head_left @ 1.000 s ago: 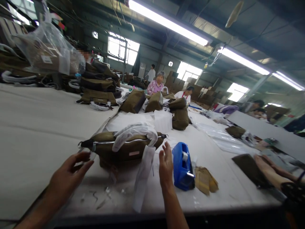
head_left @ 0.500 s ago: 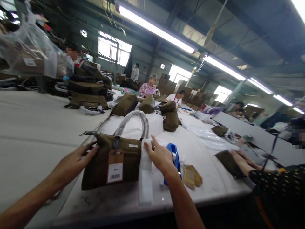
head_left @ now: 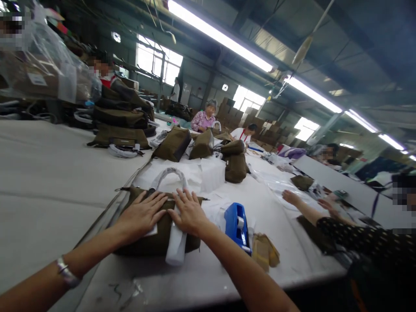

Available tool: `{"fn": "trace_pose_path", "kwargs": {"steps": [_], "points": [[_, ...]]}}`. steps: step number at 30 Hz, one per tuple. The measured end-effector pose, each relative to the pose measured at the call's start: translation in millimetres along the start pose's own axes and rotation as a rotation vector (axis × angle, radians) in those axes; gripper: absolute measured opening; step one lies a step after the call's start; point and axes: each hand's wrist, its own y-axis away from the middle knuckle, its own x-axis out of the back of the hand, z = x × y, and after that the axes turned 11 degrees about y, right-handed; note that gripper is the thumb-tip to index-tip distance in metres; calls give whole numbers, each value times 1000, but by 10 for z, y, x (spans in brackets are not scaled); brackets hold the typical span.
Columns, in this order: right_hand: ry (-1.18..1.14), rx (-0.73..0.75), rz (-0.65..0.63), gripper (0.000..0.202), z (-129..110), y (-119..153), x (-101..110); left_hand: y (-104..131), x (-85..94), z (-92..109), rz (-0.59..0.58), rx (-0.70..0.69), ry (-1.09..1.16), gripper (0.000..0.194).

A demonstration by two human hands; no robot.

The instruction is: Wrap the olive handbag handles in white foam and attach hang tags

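Note:
An olive-brown handbag (head_left: pixel 146 245) lies in front of me on the white table (head_left: pixel 195 286). My left hand (head_left: pixel 141 214) rests flat on its upper left part, fingers stretched out, partly over a paper tag (head_left: pixel 152 231). On the right part, my right hand (head_left: pixel 188 212) is spread out, pressing over a strip of white wrapping (head_left: pixel 177 249) that hangs down the bag's front. Behind the hands rises the bag's handle (head_left: pixel 170 173), wrapped in clear film. To the right of my right hand stands a blue tape dispenser (head_left: pixel 236 225).
Brown cardboard-like pieces (head_left: pixel 264 251) lie beside the dispenser. More olive bags (head_left: pixel 173 143) stand farther back, by white sheets (head_left: pixel 208 173). Stacked bags (head_left: pixel 120 123) are at the left. At the right, a co-worker's arm (head_left: pixel 305 208) reaches over a dark bag.
Both hands have moved from the bag's sides onto its front and now lie flat. The bag has tipped back and flattened, its handle lower. The co-worker's hand at right has lifted off the dark bag.

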Motion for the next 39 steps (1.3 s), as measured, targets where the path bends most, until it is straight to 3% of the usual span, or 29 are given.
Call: {"fn": "trace_pose_path", "kwargs": {"steps": [7, 15, 18, 21, 25, 27, 33, 39], "points": [[-31, -41, -74, 65, 8, -91, -178, 41, -251, -146, -47, 37, 13, 52], [-27, -107, -64, 60, 41, -296, -553, -83, -521, -275, -41, 104, -54, 54], [-18, -107, -72, 61, 55, -321, -520, -99, -500, -272, -46, 104, -53, 55], [-13, -80, -131, 61, 59, -390, -328, -66, -439, -241, -46, 100, -60, 54], [3, -46, 28, 57, 8, -557, -155, -23, -410, -237, -26, 102, -60, 54], [1, -30, 74, 54, -27, -592, -234, -22, -431, -266, -15, 99, -49, 53], [-32, -18, 8, 48, -73, -502, -617, -41, -485, -310, -15, 101, 5, 51], [-201, -47, 61, 47, 27, -539, -433, -88, -365, -311, 25, 119, 118, 47]]}}
